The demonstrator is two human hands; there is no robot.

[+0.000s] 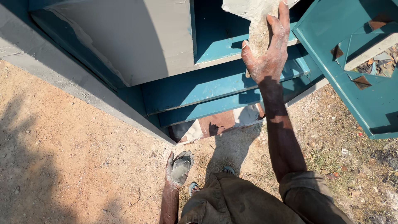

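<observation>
a strip of grey-painted concrete edging (62,79) runs diagonally along the dry, reddish-brown sandy ground (70,157), which is strewn with small stones. a teal metal gate panel with cut-out openings (352,83) stands tilted at the right, above a patch of dry grass and scattered litter (352,157). a rust-brown flat sheet with pale patches (215,124) lies on the ground near the middle, and a pair of grey sandal tips (228,170) shows beside olive-brown trousers (232,203).

Head-worn view, steeply downward, near hands (265,58)
</observation>
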